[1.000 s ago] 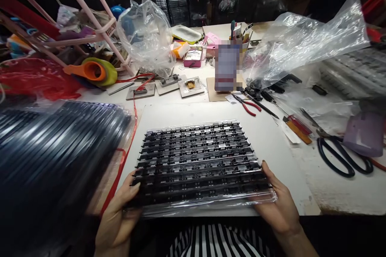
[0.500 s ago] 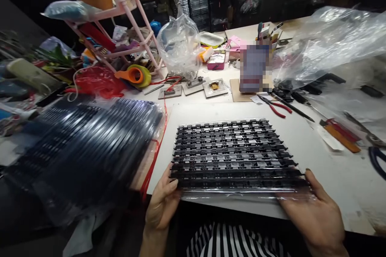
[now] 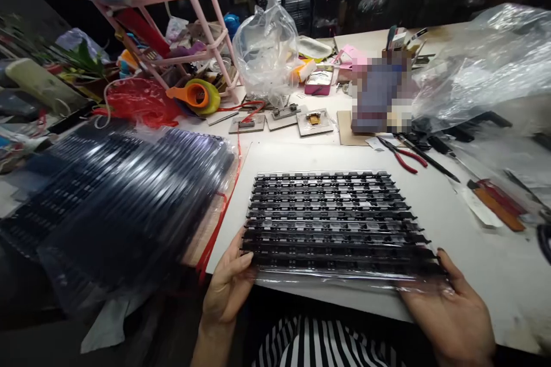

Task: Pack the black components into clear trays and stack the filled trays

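A clear plastic tray of black ribbed parts (image 3: 327, 218) lies level over the front of the white work surface. My left hand (image 3: 230, 278) grips its near left corner, thumb on top and fingers partly hidden beneath. At the near right corner, my right hand (image 3: 451, 304) holds the edge, palm up, with its fingers under the clear plastic and the thumb at the side. A stack of similar dark trays in clear plastic (image 3: 124, 200) is on the left.
Red-handled pliers (image 3: 404, 157) and an orange-handled tool (image 3: 499, 206) lie to the right. Behind are small metal fixtures (image 3: 316, 121), a clear bag (image 3: 267, 51) and a pink rack (image 3: 206, 17). Plastic sheeting (image 3: 486, 69) covers the back right. Red ribbon (image 3: 224, 212) runs beside the stack.
The camera view has shifted slightly, so the background sits a little differently in the picture. Both hands keep their hold on the tray, which has barely moved.
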Available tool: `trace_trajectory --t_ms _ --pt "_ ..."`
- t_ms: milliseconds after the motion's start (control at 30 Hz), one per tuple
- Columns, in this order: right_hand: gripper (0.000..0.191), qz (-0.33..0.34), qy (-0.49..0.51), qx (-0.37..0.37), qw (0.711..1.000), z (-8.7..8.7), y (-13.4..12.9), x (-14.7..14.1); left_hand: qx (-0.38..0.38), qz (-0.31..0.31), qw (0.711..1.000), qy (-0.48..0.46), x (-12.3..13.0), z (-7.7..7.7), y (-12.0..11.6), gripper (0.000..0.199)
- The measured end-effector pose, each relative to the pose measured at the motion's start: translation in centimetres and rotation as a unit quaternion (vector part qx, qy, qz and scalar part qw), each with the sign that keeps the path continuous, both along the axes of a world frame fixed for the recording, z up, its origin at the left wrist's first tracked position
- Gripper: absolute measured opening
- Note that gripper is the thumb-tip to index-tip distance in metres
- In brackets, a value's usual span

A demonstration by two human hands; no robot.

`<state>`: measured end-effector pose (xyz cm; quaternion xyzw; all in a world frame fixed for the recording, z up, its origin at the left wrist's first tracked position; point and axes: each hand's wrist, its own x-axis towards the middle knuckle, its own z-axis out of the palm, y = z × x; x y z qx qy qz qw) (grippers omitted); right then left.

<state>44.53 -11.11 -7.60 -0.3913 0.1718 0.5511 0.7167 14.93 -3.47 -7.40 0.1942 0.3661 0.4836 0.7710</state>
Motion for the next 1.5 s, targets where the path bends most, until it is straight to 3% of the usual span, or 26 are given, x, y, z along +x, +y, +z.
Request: trace_trajectory --t_ms 300,600,833,1000,1267,1500 --pt "0.021 0.074 0.026 0.116 0.990 0.3 0.0 0.4 -0.051 0.054 0.997 0.024 -0.7 -0.4 0.7 0.057" --pt "0.027 0.104 0.048 0.180 0.977 0.3 0.1 0.9 -0.072 0.037 0.995 0.061 0.8 2.2 0.7 0.054" --pt "0.027 0.121 0.052 0.192 0.972 0.2 -0.7 1.8 -0.111 0.101 0.985 0.085 0.6 1.3 1.2 0.057" --pt "0.027 0.124 0.045 0.211 0.968 0.2 -1.2 2.3 -0.121 0.138 0.979 0.094 1.2 1.4 1.2 0.063" --pt "0.026 0.114 0.051 0.201 0.972 0.2 -1.1 2.3 -0.088 0.059 0.991 0.087 1.1 1.4 0.6 0.054" --pt "0.024 0.093 0.048 0.166 0.981 -0.1 -1.2 2.2 -0.034 0.050 0.997 0.048 1.7 1.1 0.7 0.056"
